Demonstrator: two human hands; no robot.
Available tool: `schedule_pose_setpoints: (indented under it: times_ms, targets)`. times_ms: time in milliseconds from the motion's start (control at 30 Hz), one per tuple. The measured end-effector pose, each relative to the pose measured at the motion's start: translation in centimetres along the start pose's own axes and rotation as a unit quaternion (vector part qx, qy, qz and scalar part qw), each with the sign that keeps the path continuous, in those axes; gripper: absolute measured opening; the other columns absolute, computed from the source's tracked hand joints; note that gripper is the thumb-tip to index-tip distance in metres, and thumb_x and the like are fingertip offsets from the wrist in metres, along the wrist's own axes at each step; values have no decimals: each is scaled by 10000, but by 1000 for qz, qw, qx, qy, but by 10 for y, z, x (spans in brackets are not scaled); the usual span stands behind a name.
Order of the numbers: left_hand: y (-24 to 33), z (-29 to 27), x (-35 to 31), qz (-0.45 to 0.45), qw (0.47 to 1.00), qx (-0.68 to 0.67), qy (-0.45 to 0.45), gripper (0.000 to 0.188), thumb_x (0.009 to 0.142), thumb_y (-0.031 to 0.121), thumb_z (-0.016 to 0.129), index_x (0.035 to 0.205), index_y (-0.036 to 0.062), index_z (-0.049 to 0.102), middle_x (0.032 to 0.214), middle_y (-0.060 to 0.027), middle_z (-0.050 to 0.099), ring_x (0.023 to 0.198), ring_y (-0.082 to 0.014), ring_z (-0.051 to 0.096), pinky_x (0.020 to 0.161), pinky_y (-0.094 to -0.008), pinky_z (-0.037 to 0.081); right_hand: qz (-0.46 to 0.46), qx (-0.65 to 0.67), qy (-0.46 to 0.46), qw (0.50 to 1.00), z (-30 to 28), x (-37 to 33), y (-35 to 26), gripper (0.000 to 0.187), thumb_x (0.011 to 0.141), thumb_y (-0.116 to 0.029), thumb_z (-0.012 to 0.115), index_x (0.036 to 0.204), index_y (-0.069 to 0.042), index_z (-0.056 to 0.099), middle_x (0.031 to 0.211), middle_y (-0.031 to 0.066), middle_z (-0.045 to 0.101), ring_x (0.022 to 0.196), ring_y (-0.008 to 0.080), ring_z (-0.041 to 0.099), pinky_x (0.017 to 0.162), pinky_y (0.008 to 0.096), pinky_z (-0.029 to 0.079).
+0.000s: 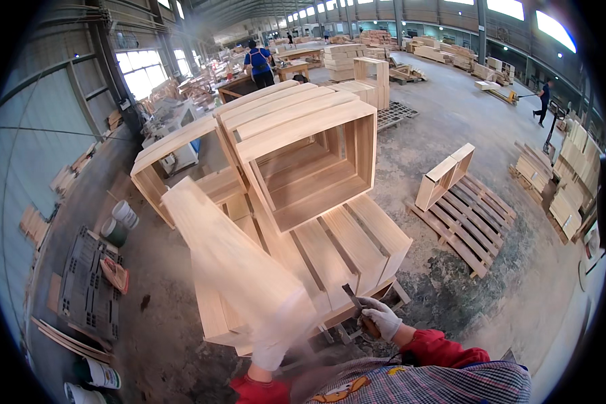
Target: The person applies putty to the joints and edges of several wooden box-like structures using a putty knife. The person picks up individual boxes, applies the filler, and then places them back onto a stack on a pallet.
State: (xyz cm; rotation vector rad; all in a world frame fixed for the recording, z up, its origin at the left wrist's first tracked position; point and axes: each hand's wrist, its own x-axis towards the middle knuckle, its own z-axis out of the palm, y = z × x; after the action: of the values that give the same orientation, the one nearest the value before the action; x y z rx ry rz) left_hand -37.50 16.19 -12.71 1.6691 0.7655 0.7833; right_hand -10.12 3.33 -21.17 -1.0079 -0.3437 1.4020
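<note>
A long pale wooden board (pixel 229 252) stretches from the lower middle up toward the left, its near end smeared by motion. My left hand (pixel 271 353), in a white glove, grips that near end, though its fingers are blurred. In my gloved right hand (pixel 382 319) is a hand tool (pixel 350 297) with a dark, flat metal end and a brown handle; its exact kind is unclear. Just ahead of that tool lie several box-like wooden frames (pixel 330 256) in a row. A larger row of open wooden frames (pixel 306 128) rests on top behind them.
To the right a slatted pallet (pixel 463 222) carries one small wooden frame (pixel 444 176). Buckets (pixel 123 214) and a dark plastic pallet (pixel 87 289) are on the left floor. A person in blue (pixel 258 62) stands farther back; another person (pixel 543 104) is near a pallet jack (pixel 508 96).
</note>
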Motion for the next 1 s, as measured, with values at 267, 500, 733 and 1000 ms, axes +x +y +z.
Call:
schedule_pose_setpoints:
  times_ms: [267, 500, 733, 1000]
  targets:
    - [-58, -15, -20, 31, 998, 11, 49, 431, 799, -7, 674, 1209, -30, 545, 1132, -111, 634, 994, -197, 620, 861, -337, 523, -39, -24, -11, 999, 23, -8, 10, 459, 891, -11, 485, 1346, -68, 461, 937, 98, 609, 755, 179, 588, 651, 314, 505]
    - [-45, -8, -7, 147, 983, 111, 11, 341, 819, 3, 659, 1148, -40, 577, 1035, -117, 666, 886, -171, 643, 781, -289, 533, -158, -21, -51, 986, 89, -28, -49, 491, 879, -23, 490, 1366, -48, 437, 1012, 119, 603, 793, 176, 583, 720, 285, 490]
    - [70, -30, 26, 25, 995, -69, 69, 93, 819, 0, 636, 904, -24, 665, 740, -34, 651, 627, -102, 591, 558, -216, 455, -366, -231, -70, 899, 214, -69, -99, 491, 846, -2, 557, 1328, -13, 463, 1005, 106, 614, 811, 169, 596, 729, 315, 506]
    - [84, -56, 29, 89, 985, -148, 22, 190, 873, 76, 619, 1021, -39, 648, 815, -24, 646, 713, -100, 584, 627, -252, 475, -542, -528, -20, 653, 301, -53, -108, 514, 749, 64, 571, 1256, 5, 514, 896, 166, 605, 725, 268, 630, 631, 312, 502]
